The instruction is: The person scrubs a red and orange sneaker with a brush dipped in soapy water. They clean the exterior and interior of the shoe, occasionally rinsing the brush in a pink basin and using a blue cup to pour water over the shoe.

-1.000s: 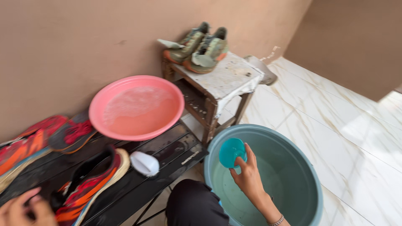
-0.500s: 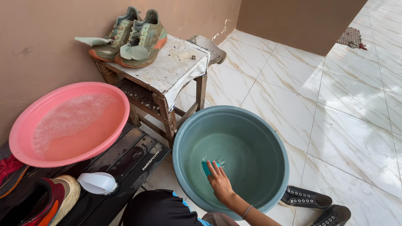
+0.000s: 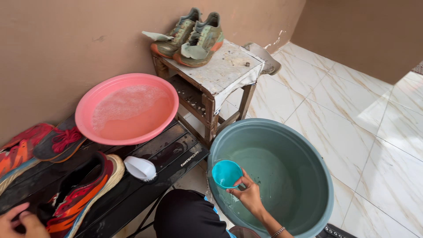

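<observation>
My right hand grips a small turquoise cup by its rim, held just above the water inside a large grey-green basin on the floor. My left hand shows at the bottom left corner, its fingers resting on a red, orange and black running shoe that lies on a black slatted bench. A white scrub brush lies on the bench beside that shoe.
A pink basin of soapy water sits on the bench. More red shoes lie at the left. A worn wooden stool holds a pair of dirty green sneakers. Marble tile floor stretches right; my dark-clad knee is below.
The view swung back left. My right hand lifted the turquoise cup from down in the grey-green basin's water up toward its near rim. My left hand came back into view on the red shoe.
</observation>
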